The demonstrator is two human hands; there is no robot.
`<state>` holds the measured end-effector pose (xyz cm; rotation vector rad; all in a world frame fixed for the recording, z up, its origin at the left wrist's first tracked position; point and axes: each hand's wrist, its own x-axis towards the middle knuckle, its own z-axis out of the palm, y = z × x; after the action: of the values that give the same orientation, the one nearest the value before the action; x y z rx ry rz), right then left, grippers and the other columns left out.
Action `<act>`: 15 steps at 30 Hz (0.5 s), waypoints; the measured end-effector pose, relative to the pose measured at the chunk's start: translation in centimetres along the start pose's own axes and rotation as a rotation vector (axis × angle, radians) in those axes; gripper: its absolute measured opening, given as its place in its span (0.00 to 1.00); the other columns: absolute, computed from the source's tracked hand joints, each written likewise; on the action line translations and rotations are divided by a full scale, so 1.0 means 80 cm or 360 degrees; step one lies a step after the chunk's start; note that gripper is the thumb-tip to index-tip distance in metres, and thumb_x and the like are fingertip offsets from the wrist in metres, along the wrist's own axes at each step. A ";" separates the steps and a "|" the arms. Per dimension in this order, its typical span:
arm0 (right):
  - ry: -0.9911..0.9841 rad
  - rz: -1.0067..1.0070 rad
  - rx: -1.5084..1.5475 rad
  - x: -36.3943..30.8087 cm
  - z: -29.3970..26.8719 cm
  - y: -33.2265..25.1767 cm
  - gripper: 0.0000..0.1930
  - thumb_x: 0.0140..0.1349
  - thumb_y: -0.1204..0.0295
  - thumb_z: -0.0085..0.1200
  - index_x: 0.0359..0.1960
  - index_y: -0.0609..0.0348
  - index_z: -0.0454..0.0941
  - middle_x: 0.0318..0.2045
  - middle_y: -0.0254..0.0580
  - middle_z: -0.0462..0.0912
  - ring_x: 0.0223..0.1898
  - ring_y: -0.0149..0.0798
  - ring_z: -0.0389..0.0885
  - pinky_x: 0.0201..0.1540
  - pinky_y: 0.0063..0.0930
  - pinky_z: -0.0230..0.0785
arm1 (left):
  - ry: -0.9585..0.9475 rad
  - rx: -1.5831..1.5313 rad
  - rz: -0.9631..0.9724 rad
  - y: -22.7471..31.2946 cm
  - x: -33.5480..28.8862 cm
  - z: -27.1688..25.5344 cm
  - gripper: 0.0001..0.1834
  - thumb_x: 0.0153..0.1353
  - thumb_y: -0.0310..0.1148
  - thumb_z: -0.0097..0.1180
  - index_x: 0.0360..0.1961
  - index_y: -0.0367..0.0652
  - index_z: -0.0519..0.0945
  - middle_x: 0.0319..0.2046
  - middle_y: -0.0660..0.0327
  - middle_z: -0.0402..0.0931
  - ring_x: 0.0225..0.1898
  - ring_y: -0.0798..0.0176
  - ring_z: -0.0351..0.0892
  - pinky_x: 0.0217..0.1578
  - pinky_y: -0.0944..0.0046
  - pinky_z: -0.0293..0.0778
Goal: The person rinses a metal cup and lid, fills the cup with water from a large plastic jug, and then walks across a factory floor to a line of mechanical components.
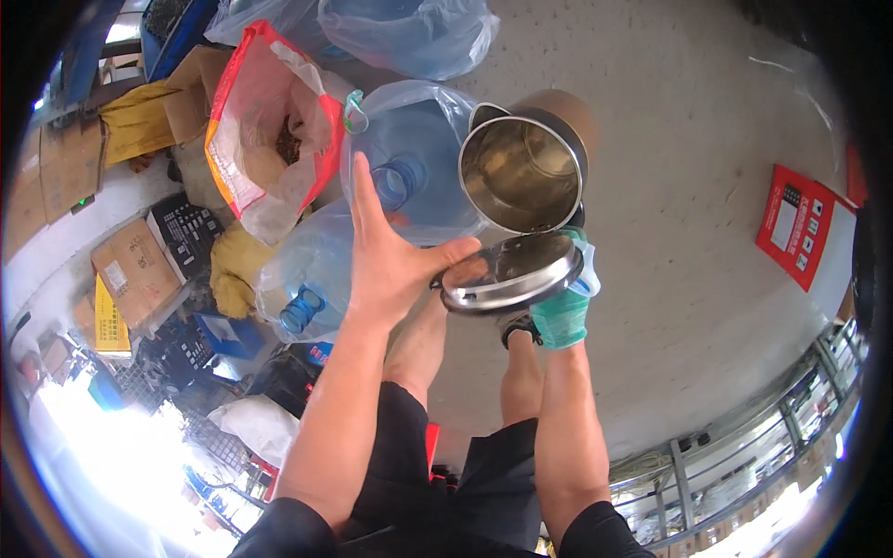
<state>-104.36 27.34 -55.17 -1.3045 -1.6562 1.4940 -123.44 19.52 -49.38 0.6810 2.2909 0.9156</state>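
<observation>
An electric kettle (577, 126) with a brown outside and a shiny metal inside is tilted so its mouth faces me. Its hinged metal lid (512, 290) stands swung back toward me. My right hand (562, 318), in a green knit glove, grips the kettle at its dark handle; the lid hides part of the fingers. Bare and with fingers spread, my left hand (386, 260) has its thumb at the lid's left edge. Beyond that hand sits a large blue water jug (409, 139) in clear plastic, its neck toward me. Another blue jug (321, 265) lies to the left.
An open red-and-white sack (279, 139) stands at the far left, beside cardboard boxes (135, 270) and yellow cloth (237, 265). More bagged jugs (409, 33) are at the far edge. A red-and-white box (805, 228) is on the right, with metal racks (688, 484) at the lower right.
</observation>
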 end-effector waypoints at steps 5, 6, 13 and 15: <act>-0.0090 0.0573 0.1196 0.008 -0.001 0.016 0.14 0.76 0.60 0.41 0.45 0.58 0.72 0.41 0.36 0.77 0.42 0.30 0.77 0.47 0.29 0.73 | -0.0029 0.0082 0.0246 -0.022 0.010 0.001 0.81 0.26 0.61 0.81 0.76 0.45 0.41 0.63 0.47 0.57 0.54 0.54 0.67 0.47 0.59 0.71; -0.0093 0.0544 0.1170 0.010 0.001 0.015 0.15 0.75 0.60 0.41 0.46 0.58 0.72 0.41 0.36 0.78 0.42 0.30 0.78 0.47 0.29 0.74 | -0.0052 0.0042 0.0211 -0.022 0.010 0.001 0.82 0.24 0.62 0.80 0.76 0.46 0.42 0.64 0.47 0.55 0.56 0.53 0.66 0.47 0.59 0.72; 0.0019 0.0680 0.0765 0.027 -0.028 0.053 0.10 0.73 0.68 0.48 0.50 0.58 0.73 0.42 0.35 0.79 0.40 0.29 0.79 0.43 0.27 0.77 | -0.0083 0.0052 0.0024 -0.001 0.018 0.008 0.82 0.20 0.61 0.81 0.76 0.51 0.44 0.67 0.45 0.50 0.58 0.46 0.69 0.46 0.54 0.79; -0.0021 0.0503 0.0458 0.025 -0.036 0.079 0.08 0.68 0.73 0.54 0.46 0.59 0.74 0.40 0.34 0.80 0.37 0.29 0.79 0.41 0.24 0.77 | 0.0022 0.0141 -0.0081 0.014 0.019 0.012 0.77 0.22 0.60 0.81 0.75 0.53 0.50 0.70 0.45 0.47 0.46 0.49 0.78 0.38 0.57 0.81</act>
<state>-100.73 29.75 -60.94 -1.4399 -1.2231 1.8474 -123.58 21.60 -49.56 0.6524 2.3617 0.8022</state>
